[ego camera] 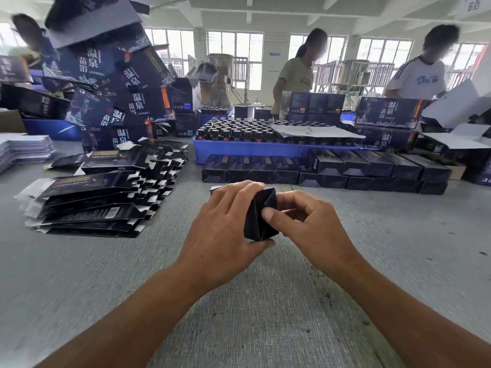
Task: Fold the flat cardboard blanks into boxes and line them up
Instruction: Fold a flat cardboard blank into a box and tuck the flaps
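Note:
A small dark cardboard box (259,221) is held end-on above the grey table (265,301). My left hand (223,224) grips it from the left, fingers over its top and thumb under its bottom. My right hand (308,224) presses its thumb on the folded end flaps, the other fingers curled behind. Flat dark blanks (103,192) lie in fanned stacks at the left. A row of folded boxes (326,171) stands lined up beyond my hands.
A blue tray (255,150) full of small dark bottles sits behind the row. Larger printed boxes (114,83) pile high at the back left and more (388,112) at the right. Two people stand across the table. White sheets (24,150) lie far left.

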The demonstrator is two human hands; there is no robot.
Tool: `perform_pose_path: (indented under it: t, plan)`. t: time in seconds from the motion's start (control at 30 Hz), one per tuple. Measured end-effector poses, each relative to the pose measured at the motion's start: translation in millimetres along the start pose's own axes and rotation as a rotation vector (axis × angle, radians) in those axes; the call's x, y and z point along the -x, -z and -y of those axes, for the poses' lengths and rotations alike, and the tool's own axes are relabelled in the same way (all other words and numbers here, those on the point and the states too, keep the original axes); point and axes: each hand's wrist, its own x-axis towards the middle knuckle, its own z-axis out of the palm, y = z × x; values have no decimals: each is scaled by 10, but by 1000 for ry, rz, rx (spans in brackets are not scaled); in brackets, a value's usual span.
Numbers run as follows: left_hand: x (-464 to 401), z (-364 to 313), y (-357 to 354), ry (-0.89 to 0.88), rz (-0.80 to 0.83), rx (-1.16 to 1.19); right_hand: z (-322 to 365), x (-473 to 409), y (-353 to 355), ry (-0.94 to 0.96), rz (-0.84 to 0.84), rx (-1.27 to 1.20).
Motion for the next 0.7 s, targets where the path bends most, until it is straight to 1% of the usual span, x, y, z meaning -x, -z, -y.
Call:
perform_pose_path:
  t: [0.13, 0.17, 0.23, 0.33, 0.4, 0.47, 0.53, 0.57, 0.63, 0.7]
  plan:
    - [-3, -26, -6, -111, 38, -30, 0, 41, -69, -13, 50, 152]
    - [-3, -29, -12, -131, 65, -38, -8, 40, -82, -19, 42, 163]
    - [2, -33, -19, -129, 96, -38, -14, 15, -88, -82, -21, 96]
    - [7, -32, -24, -56, 32, -57, -48, -59, -22, -224, -120, -91]
    - [-3, -25, -9, 89, -39, -3, -85, -90, 24, -281, -109, -196]
    - [-26, 12, 11, 294, -85, 171, -114, -96, 37, -323, -46, -240]
    - [-56, 62, 27, 485, -77, 460, -139, -96, 24, -346, 33, -234]
    - [-74, 83, 33, 548, -66, 601, -137, -90, 13, -346, 79, -223]
    - [-102, 118, 54, 598, -57, 797, -113, -71, -4, -332, 174, -166]
    - [-116, 136, 74, 577, -71, 893, -102, -50, -14, -305, 223, -102]
